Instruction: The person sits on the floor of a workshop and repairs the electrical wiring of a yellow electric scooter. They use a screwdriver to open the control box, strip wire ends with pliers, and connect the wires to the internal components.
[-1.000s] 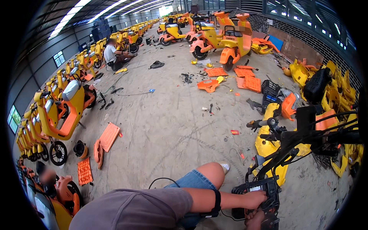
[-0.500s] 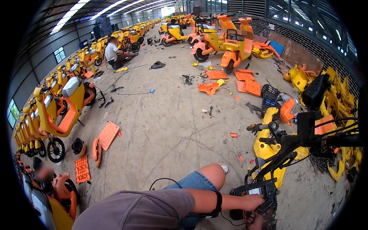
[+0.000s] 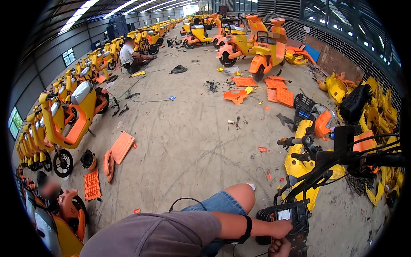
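Note:
My left hand (image 3: 282, 228) is closed at the stripped black frame (image 3: 301, 214) of a scooter, its forearm reaching in from the left with a black strap round it. Just below it, my right hand (image 3: 280, 247) has its fingers curled and pressed together, close under the left one. A small thin orange-brown bit shows beside the left fist, but what either hand holds is too small and hidden to make out. A pale rectangular part (image 3: 284, 215) sits in the frame above my left hand. Black handlebars (image 3: 338, 156) with cables rise from the frame on the right.
Yellow body panels (image 3: 298, 165) lie beside the frame, and a panel heap (image 3: 376, 111) stands against the right wall. Scooters (image 3: 70, 115) line the left side; more scooters (image 3: 262, 47) stand ahead. Orange panels (image 3: 122, 147) lie on the floor. Another person (image 3: 130, 55) sits farther off.
My right hand has come up slightly and to the left, closer under my left hand. My left fist has shifted a little down and to the left. The view has shifted slightly.

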A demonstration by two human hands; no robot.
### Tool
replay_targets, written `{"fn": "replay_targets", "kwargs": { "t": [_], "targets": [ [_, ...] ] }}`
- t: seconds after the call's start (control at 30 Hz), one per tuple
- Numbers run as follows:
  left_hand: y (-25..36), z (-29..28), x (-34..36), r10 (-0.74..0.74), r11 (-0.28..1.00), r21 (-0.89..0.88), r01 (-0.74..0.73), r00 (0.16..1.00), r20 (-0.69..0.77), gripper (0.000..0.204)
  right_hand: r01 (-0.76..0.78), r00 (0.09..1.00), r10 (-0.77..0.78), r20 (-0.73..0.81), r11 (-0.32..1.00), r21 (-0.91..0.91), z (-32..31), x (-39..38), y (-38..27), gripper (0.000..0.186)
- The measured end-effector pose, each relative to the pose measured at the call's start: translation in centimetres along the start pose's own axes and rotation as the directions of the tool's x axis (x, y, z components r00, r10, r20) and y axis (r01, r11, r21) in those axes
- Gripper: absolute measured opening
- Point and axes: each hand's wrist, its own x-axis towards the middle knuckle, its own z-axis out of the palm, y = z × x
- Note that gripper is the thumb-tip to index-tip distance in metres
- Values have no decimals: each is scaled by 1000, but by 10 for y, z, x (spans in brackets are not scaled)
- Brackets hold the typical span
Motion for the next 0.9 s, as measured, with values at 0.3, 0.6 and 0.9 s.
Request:
{"fn": "replay_targets", "kwargs": {
  "t": [0.3, 0.6, 0.9],
  "targets": [
    [3, 14, 10, -229, 686, -566, 457, 874, 428, 42, 128, 956, -161, -245, 981, -147, 4, 13, -6, 39],
    [15, 37, 9, -294, 149, -772, 618, 773, 562, 39, 117, 963, -175, -205, 956, -268, -7, 13, -5, 33],
    [41, 16, 4, -231, 54, -888, 456, 871, 433, 37, 276, 913, -323, -249, 939, -207, 1, 8, -14, 37]
  ]
}}
